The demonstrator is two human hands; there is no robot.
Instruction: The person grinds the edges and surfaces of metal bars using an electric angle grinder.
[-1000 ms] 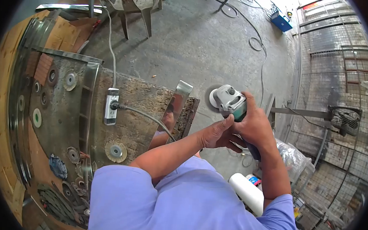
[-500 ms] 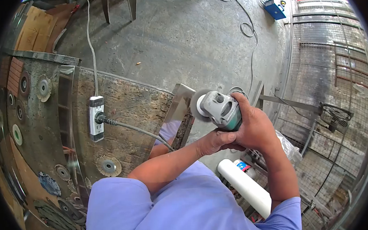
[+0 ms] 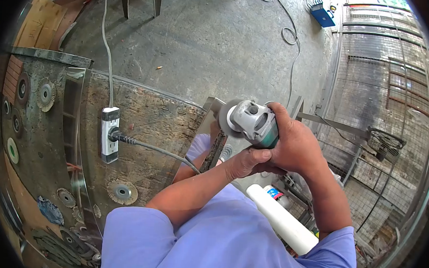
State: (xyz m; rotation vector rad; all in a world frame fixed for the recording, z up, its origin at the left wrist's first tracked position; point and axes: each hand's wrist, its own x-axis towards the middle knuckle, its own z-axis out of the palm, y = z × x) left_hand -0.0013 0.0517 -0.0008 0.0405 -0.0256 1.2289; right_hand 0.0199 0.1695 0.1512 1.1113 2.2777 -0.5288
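An angle grinder (image 3: 254,120) with a grey metal head and green body is in both my hands, in front of my chest. My right hand (image 3: 296,145) wraps round the body from the right, thumb along its top. Below it, my left hand (image 3: 251,163) closes round the lower part of the grinder, its fingers mostly hidden. The disc (image 3: 228,118) points left and looks blurred. Close under it, a shiny metal piece (image 3: 200,145) at the bench's right edge reflects my sleeve and arm.
On the worn wooden bench (image 3: 152,115) lies a power strip (image 3: 110,135) with a black plug and grey cord. Several flap discs, including one nearby (image 3: 122,191), lie to the left. A white roll (image 3: 280,219) stands at lower right, beside wire-mesh panels (image 3: 365,84).
The grinder and both hands have shifted slightly left, grip unchanged. The whole view has turned a little, and a shoe now shows below the disc.
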